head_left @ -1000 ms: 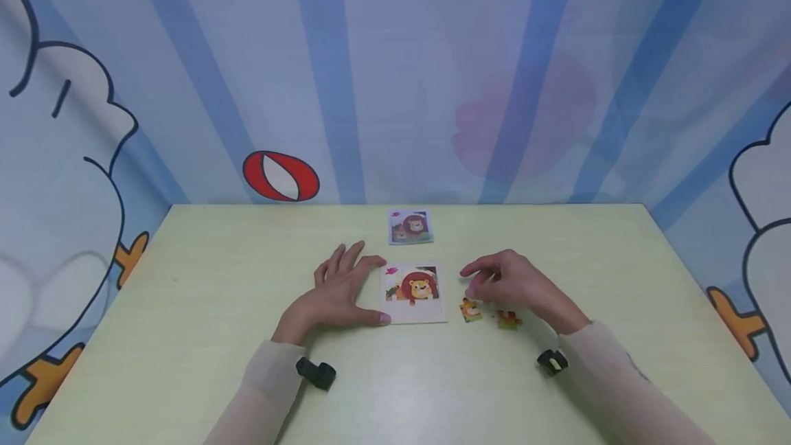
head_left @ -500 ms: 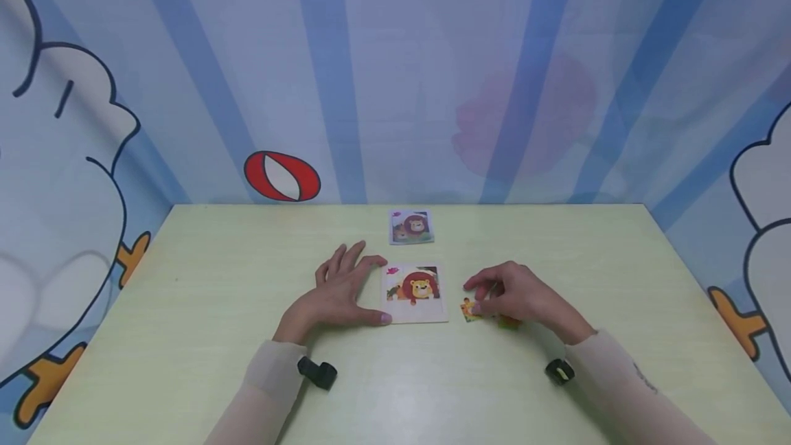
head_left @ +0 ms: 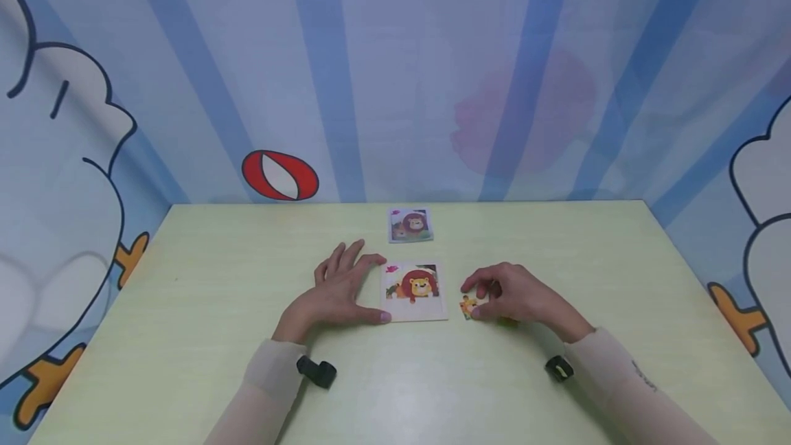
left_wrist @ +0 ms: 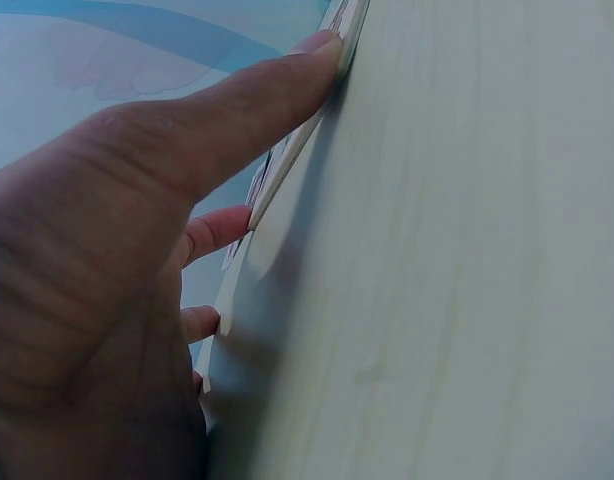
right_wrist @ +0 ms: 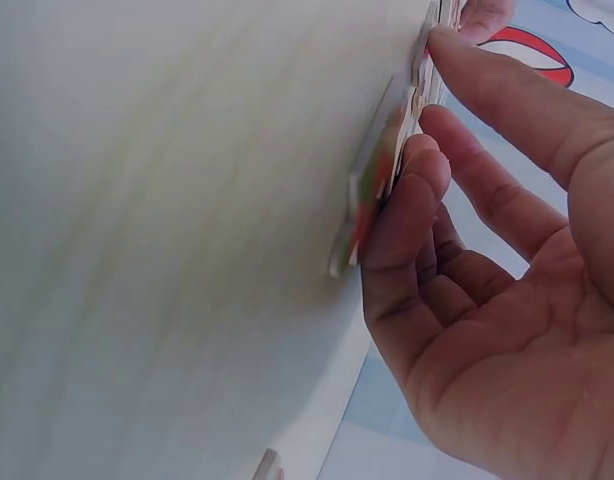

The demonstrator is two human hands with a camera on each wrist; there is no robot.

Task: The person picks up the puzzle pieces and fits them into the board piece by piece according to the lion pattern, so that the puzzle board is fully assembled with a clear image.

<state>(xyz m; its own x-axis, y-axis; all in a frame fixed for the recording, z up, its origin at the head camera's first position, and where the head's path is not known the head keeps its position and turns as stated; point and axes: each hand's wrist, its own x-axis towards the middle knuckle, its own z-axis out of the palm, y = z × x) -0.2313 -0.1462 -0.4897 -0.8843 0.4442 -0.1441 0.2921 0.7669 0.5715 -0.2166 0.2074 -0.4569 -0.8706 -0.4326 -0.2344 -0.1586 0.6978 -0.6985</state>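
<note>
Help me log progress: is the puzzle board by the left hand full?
Partly filled: the puzzle board shows a lion in its upper part, but is mostly bare white below; a loose piece lies at the right hand.

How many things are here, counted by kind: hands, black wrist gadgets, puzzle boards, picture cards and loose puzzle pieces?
Hands: 2, left hand and right hand
Black wrist gadgets: 2
Puzzle board: 1
Picture card: 1
Loose puzzle pieces: at least 2, partly hidden
Total: at least 8

The head view looks forward and down over the table (head_left: 395,383), which both wrist views skim closely.
</note>
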